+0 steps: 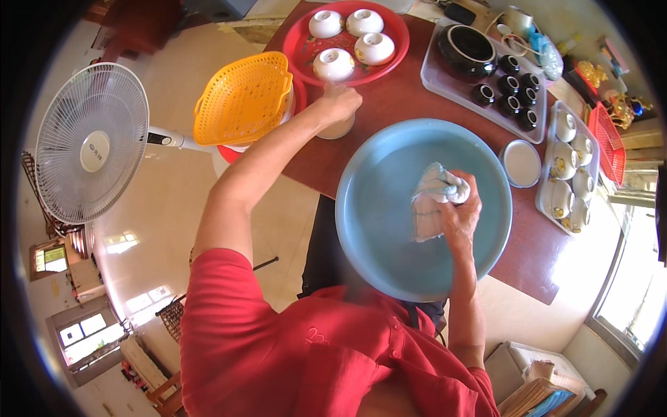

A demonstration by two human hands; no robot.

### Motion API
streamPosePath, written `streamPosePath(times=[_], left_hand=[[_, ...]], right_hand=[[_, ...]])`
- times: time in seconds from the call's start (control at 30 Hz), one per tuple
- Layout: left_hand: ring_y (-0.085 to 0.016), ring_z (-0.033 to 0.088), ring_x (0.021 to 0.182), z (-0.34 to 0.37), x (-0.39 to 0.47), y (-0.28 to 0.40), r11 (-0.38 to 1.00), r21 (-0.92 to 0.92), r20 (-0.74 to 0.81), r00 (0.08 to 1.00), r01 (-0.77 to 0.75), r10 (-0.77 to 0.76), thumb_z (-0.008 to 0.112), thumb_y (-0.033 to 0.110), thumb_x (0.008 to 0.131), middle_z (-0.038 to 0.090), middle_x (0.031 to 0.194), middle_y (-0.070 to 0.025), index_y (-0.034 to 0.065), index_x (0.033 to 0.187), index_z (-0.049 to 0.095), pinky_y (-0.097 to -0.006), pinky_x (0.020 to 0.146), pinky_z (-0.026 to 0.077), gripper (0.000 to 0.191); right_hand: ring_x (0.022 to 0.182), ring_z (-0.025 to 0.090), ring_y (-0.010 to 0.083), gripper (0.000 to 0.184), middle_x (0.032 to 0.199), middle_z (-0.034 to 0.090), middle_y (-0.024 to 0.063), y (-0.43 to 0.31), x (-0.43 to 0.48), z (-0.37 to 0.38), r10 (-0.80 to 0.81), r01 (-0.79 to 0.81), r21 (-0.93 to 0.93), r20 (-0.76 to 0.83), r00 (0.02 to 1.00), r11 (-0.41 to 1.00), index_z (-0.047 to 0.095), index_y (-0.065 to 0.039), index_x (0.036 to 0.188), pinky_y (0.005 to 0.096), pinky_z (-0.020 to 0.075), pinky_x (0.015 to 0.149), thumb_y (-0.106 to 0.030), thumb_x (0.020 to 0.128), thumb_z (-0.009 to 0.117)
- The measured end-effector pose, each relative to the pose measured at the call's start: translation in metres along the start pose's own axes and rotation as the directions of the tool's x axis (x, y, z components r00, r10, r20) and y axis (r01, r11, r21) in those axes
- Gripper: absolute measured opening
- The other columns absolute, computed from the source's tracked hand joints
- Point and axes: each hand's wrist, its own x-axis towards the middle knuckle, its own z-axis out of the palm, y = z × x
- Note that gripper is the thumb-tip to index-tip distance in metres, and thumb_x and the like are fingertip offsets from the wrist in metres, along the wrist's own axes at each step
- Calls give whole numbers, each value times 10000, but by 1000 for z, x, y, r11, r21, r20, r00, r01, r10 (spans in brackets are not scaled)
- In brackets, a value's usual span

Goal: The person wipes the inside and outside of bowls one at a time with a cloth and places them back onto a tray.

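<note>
My right hand (pixel 461 213) grips a wet white cloth (pixel 430 211) with a bluish edge, over a large blue plastic basin (pixel 346 208) of water. My left hand (pixel 341 104) has its fingers curled down over a small round container (pixel 336 131) at the table's near left edge; whether it holds anything is hidden. Just beyond that hand, several white bowls (pixel 333 63) stand upside down on a red round tray (pixel 398 31). A white round lid or dish (pixel 521 162) lies right of the basin.
Left stand a yellow plastic basket (pixel 242 99) and a white electric fan (pixel 94 151). On the brown table (pixel 385 99), a clear tray (pixel 435 78) bears black cups and a large black pot; a narrower tray (pixel 547 200) bears patterned bowls. A red basket (pixel 607 143) is far right.
</note>
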Motion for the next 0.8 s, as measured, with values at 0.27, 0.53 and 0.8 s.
streamPosePath(times=[0.27,0.53,0.8], left_hand=[[-338,612,856,-26,-35,0,990,-106,-223,968,92,-113,510,16,727,627,893,-189,7,804,618,-431,660,497,133],[-428,486,926,-68,-133,40,847,-500,-820,416,-183,-394,439,-92,714,482,967,-249,-38,1049,385,-465,808,393,344],[-397,498,856,-10,-116,167,702,-680,-594,720,-212,-358,480,-11,757,477,904,-235,7,1005,392,-449,702,457,264]], right_hand=[[772,617,254,323,839,622,142,11,2,-1,21,-12,-123,73,997,992,533,-54,1011,324,482,710,-52,701,624],[894,573,360,378,964,584,209,29,-1,-1,-91,131,-346,127,988,929,519,-34,1038,418,453,776,-68,673,609],[1033,450,437,568,1174,425,247,5,-18,-24,-157,172,-584,77,985,793,421,-76,1185,454,409,848,-69,650,613]])
